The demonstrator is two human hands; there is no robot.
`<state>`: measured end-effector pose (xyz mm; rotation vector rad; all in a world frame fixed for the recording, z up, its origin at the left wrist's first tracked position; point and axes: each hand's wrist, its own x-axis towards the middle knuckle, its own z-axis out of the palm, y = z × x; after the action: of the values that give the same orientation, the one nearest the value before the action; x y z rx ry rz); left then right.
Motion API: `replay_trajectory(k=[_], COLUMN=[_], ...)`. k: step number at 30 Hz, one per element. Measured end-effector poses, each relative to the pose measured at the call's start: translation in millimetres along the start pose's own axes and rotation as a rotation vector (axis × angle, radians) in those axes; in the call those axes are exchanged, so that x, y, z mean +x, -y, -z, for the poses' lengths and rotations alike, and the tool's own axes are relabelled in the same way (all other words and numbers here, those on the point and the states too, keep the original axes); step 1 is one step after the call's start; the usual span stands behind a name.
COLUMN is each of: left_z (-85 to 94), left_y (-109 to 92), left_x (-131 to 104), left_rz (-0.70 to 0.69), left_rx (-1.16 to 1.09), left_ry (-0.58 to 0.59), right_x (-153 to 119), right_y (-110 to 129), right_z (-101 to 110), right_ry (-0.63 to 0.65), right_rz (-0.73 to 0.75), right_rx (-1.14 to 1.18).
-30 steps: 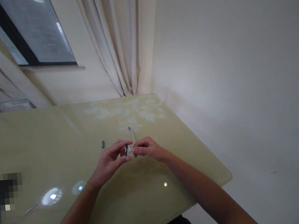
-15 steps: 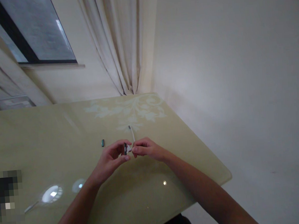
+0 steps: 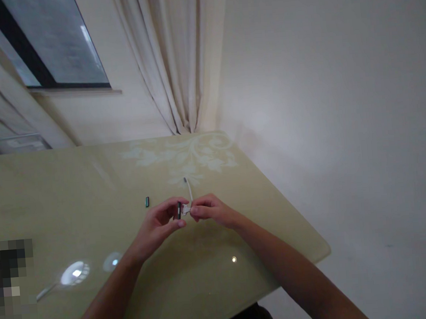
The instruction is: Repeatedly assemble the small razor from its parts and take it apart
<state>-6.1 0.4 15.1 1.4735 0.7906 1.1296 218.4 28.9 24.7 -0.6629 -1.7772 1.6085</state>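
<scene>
Near the middle of the view, my left hand point(image 3: 158, 228) has its thumb and fingers closed on a small dark flat piece point(image 3: 179, 211) held upright. My right hand point(image 3: 214, 211) pinches a small whitish piece point(image 3: 186, 210) just to the right of the dark one. Whether the two pieces touch is too small to tell. A thin white stick-like item point(image 3: 189, 188) with a dark tip extends from behind my right fingers toward the far side. On the table, up and left of my left hand, lies a small dark green piece point(image 3: 147, 202).
The glossy yellowish table point(image 3: 72, 200) has a pale floral pattern near its back edge and a rounded right corner. Light reflections show on its surface. A blurred dark object point(image 3: 4, 274) is at the left edge. Curtains, a window and a wall stand behind.
My right hand has shifted slightly to the right, with the whitish piece now a little farther from the dark one. The view has moved slightly.
</scene>
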Motion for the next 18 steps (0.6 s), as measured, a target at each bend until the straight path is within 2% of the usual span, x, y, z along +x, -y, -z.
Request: replay_trajectory(k=[4, 8, 10, 13, 16, 18], left_z=[3.4, -4.9, -16.0, -38.5, -61.8, -75.3], left_y=[2, 10, 16, 25, 38, 48], left_x=[3, 13, 26, 57, 98, 124], left_rz=[-0.022, -0.059, -0.071, -0.054, 0.073, 0.123], left_rx=[0.19, 0.475, 0.559, 0.7, 0.869, 0.9], left_ry=[-0.097, -0.201, -0.166, -0.054, 0.038, 0.047], right_x=[2, 6, 8, 10, 12, 12], right_y=[-1, 0, 2, 5, 3, -2], right_z=[6, 23, 34, 49, 62, 68], right_ry=[-0.082, -0.297, -0.415, -0.562, -0.67, -0.711], right_rz=[0.005, 0.05, 0.081, 0.12, 0.131, 0.128], right_rx=[0.082, 0.215, 0.288, 0.35, 0.378, 0.382])
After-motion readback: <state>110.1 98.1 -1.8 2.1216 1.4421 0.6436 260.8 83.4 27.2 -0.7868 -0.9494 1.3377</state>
